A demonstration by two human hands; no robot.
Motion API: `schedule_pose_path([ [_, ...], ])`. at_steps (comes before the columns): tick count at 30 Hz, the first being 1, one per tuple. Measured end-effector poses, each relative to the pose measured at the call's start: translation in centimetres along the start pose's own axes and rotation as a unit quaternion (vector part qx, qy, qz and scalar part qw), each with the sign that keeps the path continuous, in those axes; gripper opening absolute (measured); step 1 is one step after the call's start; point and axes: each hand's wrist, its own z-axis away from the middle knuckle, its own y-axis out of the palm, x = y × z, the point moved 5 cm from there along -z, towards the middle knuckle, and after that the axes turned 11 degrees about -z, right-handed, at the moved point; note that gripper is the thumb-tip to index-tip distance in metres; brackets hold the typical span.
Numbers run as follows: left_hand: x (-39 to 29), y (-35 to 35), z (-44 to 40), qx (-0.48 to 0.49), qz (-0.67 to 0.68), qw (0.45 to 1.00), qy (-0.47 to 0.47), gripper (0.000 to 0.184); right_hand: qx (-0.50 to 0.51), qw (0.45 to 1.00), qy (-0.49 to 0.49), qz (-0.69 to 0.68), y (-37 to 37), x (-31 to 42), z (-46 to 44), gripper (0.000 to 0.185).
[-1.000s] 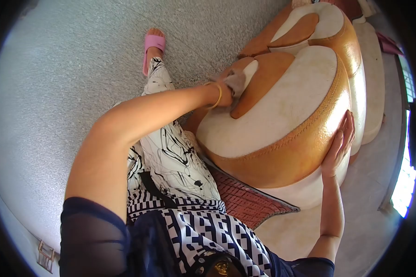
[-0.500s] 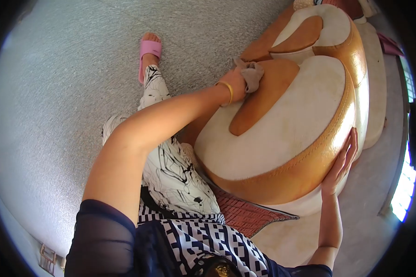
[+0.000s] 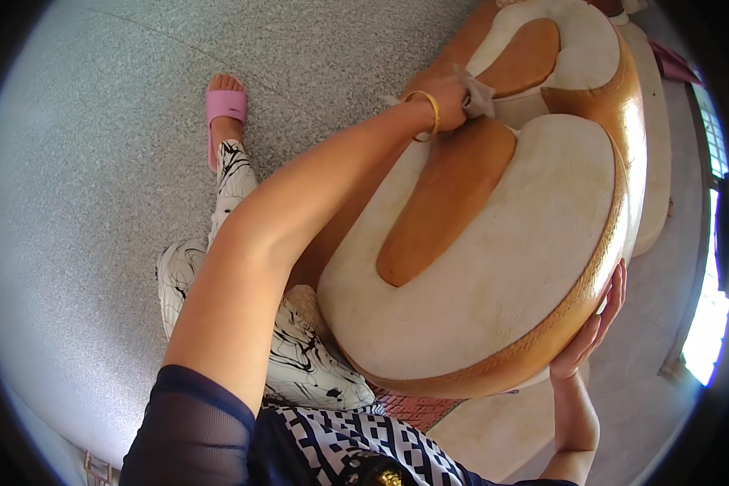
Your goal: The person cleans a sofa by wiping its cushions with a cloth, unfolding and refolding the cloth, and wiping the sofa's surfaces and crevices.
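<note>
cloth [image 3: 481,99] at far end of cushion [image 3: 535,243], floor [image 3: 121,121] left, window [image 3: 707,332] far right

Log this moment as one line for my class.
left hand: holding greyish cloth | right hand: against side of brown-and-white cushion

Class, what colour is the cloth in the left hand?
The cloth is greyish, showing best in the head view.

Speckled grey floor [image 3: 138,121], bright window [image 3: 709,324], perhaps a wooden stool [image 3: 99,468].
</note>
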Motion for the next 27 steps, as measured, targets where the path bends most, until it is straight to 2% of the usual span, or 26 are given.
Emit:
schedule_pose_path([
  [2, -1.5, -1.2, 0.4, 0.007, 0.012, 1.000, 0.006, 0.028, -0.004, 1.000, 0.003, 0.016, 0.0, 0.2, 0.0, 0.067],
  [4, -2.9, -2.1, 0.8, -0.031, 0.104, 0.993, 0.048, 0.024, 0.002, 1.000, -0.005, 0.025, -0.2, 0.2, 0.0, 0.067],
  [5, -3.4, -2.5, 0.9, -0.031, 0.103, 0.993, 0.049, 0.024, 0.010, 0.999, -0.013, 0.036, -0.2, 0.3, -0.1, 0.067],
  [7, -5.2, -3.6, 1.6, -0.093, 0.063, 0.982, 0.150, 0.023, 0.009, 0.999, -0.014, 0.037, -0.2, 0.3, -0.1, 0.066],
  [8, -5.5, -3.6, 2.2, -0.090, 0.063, 0.983, 0.149, 0.023, 0.009, 0.999, -0.015, 0.040, -0.2, 0.4, -0.2, 0.065],
  [10, -5.8, -3.8, 4.1, -0.096, -0.049, 0.988, 0.110, 0.024, 0.012, 0.999, -0.018, 0.044, -0.2, 0.4, -0.2, 0.064],
  [11, -5.8, -3.7, 4.9, -0.095, -0.050, 0.988, 0.111, 0.024, 0.015, 0.998, -0.022, 0.049, -0.2, 0.5, -0.2, 0.063],
  [13, -5.4, -3.8, 7.1, -0.179, 0.053, 0.974, 0.128, 0.024, 0.015, 0.998, -0.023, 0.060, -0.3, 0.6, -0.2, 0.061],
  [14, -5.0, -3.4, 8.2, -0.175, 0.052, 0.975, 0.125, 0.024, 0.016, 0.997, -0.029, 0.066, -0.4, 0.6, -0.2, 0.061],
  [16, -3.9, -2.1, 10.3, -0.069, 0.109, 0.990, 0.060, 0.041, 0.019, 0.997, -0.032, 0.069, -0.2, 0.5, -0.2, 0.061],
  [19, -3.5, -1.8, 13.8, -0.108, 0.163, 0.976, 0.098, 0.048, 0.023, 0.998, -0.019, 0.052, -0.2, 0.4, -0.1, 0.058],
  [23, -3.1, -1.8, 17.6, -0.114, 0.189, 0.970, 0.097, 0.039, 0.015, 0.998, -0.030, 0.054, -0.3, -0.1, -0.1, 0.055],
  [25, -3.0, -1.5, 19.4, 0.009, 0.102, 0.992, 0.068, 0.032, 0.014, 0.998, -0.036, 0.050, -0.4, -0.2, -0.1, 0.054],
  [27, -0.9, 0.9, 21.3, 0.036, 0.055, 0.996, 0.060, 0.029, 0.017, 0.997, -0.042, 0.062, -0.4, -0.3, -0.1, 0.054],
])
